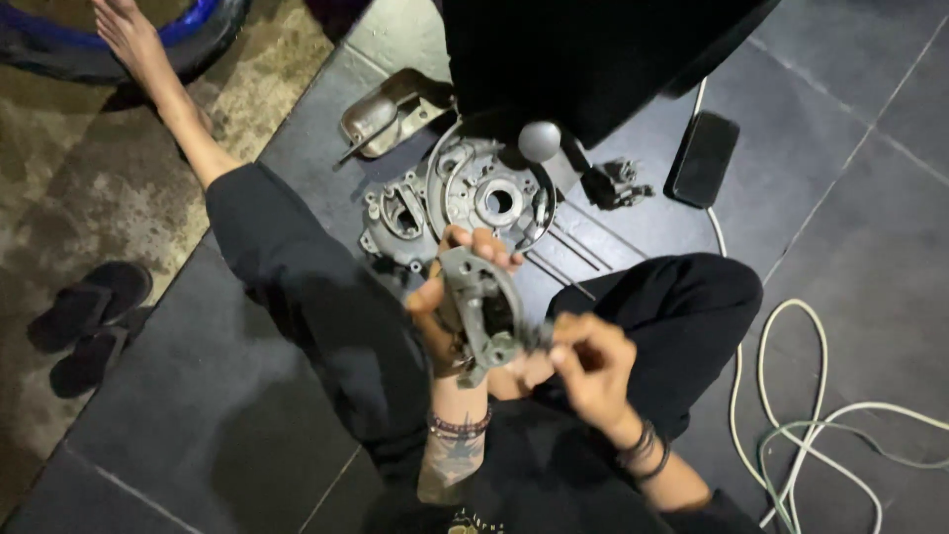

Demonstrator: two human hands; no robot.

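Hands are gripping: we are clasping the grey metal cover point(481, 314) in our left hand point(442, 314), long axis eleven-to-five, while our right hand point(590, 364) is pinching its five-o'clock end.

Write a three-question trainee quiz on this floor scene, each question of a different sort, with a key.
1. True or false: the left hand grips the grey cast-metal bracket part.
2. Which lies right of the round grey engine casing on the dark tiled floor? A) the black flat phone-like slab B) the black sandals C) the blue-rimmed tyre
3. Fill in: the right hand pinches a thin metal ____ at the bracket's lower end.

Key: 1 true; 2 A; 3 tool.
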